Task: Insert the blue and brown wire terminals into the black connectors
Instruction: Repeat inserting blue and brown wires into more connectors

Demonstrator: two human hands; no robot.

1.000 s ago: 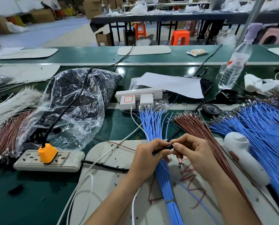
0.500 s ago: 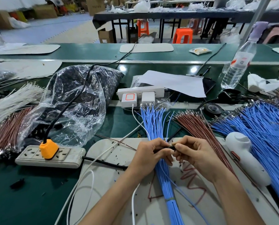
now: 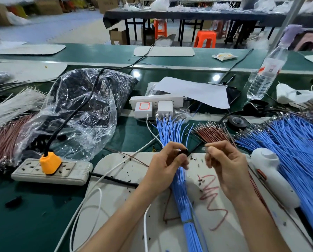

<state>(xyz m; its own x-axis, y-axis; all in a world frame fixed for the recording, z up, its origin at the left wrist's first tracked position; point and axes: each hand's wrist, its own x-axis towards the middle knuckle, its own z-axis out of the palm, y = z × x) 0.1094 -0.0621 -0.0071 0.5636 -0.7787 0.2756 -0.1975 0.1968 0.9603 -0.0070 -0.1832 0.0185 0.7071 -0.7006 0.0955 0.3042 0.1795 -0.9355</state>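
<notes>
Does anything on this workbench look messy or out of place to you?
Yes, slightly. Small dark bits lie scattered over the white mat near the left hand, which pinches a black connector; they look like debris. A red scribble also marks the mat. Nothing looks spilled or broken.

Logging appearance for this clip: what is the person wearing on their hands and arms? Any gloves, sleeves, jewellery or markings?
Nothing is worn that shows. The left hand and right hand have no gloves. Both forearms are bare down to the picture's lower edge, with no sleeve in view. No ring, watch, bracelet, tape or marking shows on the sides facing the camera.
</notes>
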